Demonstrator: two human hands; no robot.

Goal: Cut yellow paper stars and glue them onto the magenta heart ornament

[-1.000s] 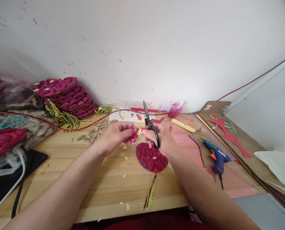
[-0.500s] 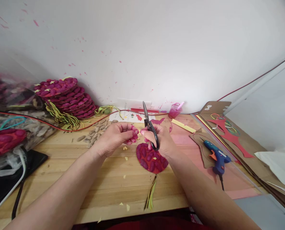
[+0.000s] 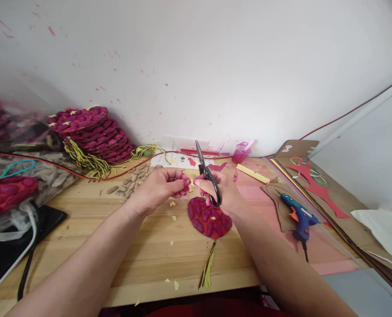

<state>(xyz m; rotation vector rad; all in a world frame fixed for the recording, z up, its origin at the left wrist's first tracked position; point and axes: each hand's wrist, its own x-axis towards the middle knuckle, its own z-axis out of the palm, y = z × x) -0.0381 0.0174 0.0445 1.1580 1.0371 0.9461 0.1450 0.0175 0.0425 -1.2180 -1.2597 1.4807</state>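
In the head view my right hand is closed on black-handled scissors, whose blades point up and away from me. My left hand is pinched just to the left, its stained fingertips close to those of my right hand. What it may hold is too small to make out. Below my right hand a round magenta piece with oval lumps lies on the wooden table. A yellow-green and dark tassel trails from its lower edge. Small pale yellow scraps are scattered beside it.
Stacked magenta discs stand at the back left, near loose peanuts. A pink cup and a yellow strip are at the back. To the right lie a blue glue gun and red cut-outs. A red cable crosses behind.
Both hands stay almost in place; the scissors' handle has shifted very slightly to the right. The rest of the view has moved only a little.
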